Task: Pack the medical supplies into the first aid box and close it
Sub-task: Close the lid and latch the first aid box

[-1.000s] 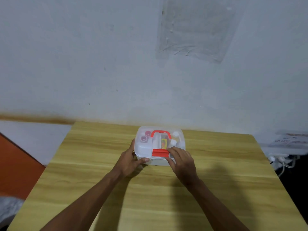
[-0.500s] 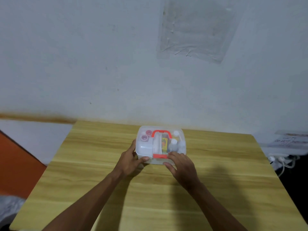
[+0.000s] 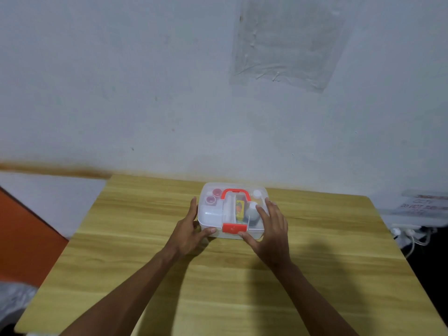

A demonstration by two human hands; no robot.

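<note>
Left hand [image 3: 187, 230], right hand [image 3: 272, 230] against box [image 3: 210, 215]

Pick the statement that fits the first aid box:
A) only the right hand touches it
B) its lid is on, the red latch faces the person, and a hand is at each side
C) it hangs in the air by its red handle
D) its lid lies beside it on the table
B: the clear lid sits on the first aid box, the red latch is at its near side, the left hand touches its left side and the right hand rests on its right.

Right hand [image 3: 271, 231] now across box lid [image 3: 210, 214]
</note>
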